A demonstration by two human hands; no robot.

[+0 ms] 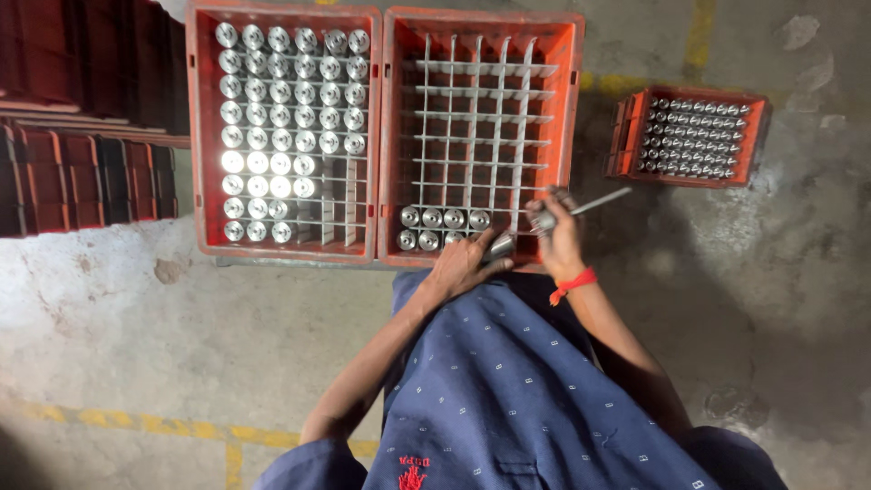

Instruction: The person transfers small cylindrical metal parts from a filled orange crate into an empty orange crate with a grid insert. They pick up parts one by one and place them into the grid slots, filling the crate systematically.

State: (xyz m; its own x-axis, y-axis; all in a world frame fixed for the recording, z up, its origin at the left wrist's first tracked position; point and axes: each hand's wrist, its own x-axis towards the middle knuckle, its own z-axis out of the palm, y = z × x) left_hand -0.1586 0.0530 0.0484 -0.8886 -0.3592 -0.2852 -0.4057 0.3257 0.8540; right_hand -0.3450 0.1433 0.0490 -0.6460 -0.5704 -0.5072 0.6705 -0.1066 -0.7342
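A blue dotted shirt [517,399] fills the bottom of the view, nearest the camera, with both forearms reaching forward from it. The left hand [463,265] is curled around a metal cylinder [500,246], held at the near edge of the middle crate [570,136]. The right hand [560,234], with a red thread [572,285] at the wrist, is closed on a thin metal rod [594,203] that slants up to the right, with a small metal piece [543,220] at its fingers. The two hands are just beside each other.

There are three red crates on the concrete floor [181,327]. The middle one has a white divider grid [472,118], mostly bare; seven cylinders show in its two nearest rows, four behind and three in front. The left crate [193,136] is touching it and is far fuller: about forty-one cylinders, six to a row in the five far rows, then fewer toward the near side. The small crate [626,136] stands well apart to the right, packed with smaller metal parts, too many and too fine to count.

Dark red stacked crates [82,172] sit at the far left. Yellow floor lines [181,426] run near the shirt.
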